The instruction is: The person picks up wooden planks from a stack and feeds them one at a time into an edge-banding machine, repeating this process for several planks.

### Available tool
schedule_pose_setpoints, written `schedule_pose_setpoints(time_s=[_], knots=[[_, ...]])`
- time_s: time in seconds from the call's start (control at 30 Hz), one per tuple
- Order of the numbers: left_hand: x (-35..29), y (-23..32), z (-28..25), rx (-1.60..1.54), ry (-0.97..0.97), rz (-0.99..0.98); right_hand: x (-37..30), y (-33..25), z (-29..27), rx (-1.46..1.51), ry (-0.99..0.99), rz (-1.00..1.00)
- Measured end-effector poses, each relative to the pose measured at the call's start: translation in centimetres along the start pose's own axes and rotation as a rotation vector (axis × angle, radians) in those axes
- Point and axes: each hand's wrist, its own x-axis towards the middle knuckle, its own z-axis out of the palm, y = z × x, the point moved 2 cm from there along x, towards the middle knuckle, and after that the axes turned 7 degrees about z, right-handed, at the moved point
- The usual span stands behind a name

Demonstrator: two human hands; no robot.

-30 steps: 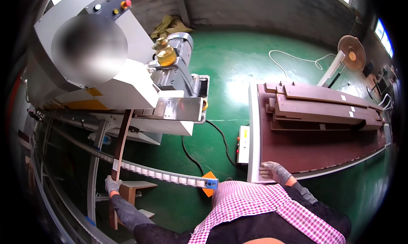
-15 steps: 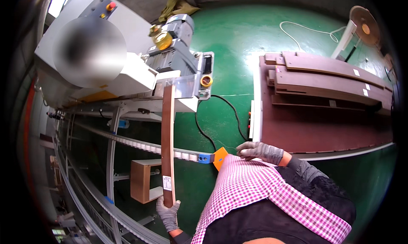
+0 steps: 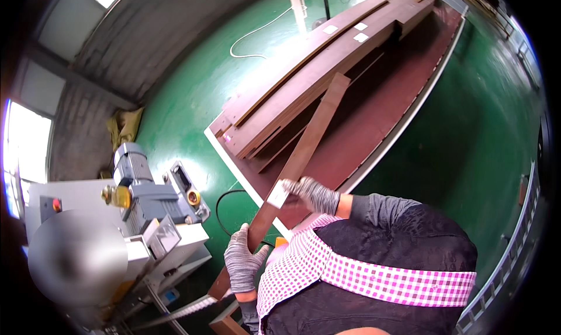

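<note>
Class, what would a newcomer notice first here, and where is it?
The eye likely falls first on the long brown board slanting across the centre, with the gloved left hand around its lower part and the right hand by its white label. Next come the pink-and-white checked apron at bottom centre and the stack of brown boards above centre.

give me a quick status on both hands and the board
Left hand around brown board, toward its lower end. Right hand by its white label. Board's far end overlaps stacked boards in view, contact unclear.
</note>
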Motion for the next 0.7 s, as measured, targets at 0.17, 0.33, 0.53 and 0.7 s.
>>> schedule_pose_setpoints(time_s=[0.17, 0.33, 0.53, 0.7], knots=[[4.8, -4.1, 4.1, 0.245, -0.11, -0.008, 4.5, -8.9, -12.2, 0.095, 0.301, -0.16], [9.7, -8.0, 8.9, 0.173, 0.005, 0.029, 8.5, -16.7, -21.6, 0.079, 0.45, -0.209], [17.9, -8.9, 14.8, 0.11, 0.096, 0.022, 10.1, -22.1, -25.3, -0.011, 0.538, -0.145], [21.3, -8.5, 16.5, 0.223, 0.334, -0.051, 10.1, -21.6, -23.4, -0.149, 0.44, -0.029]])
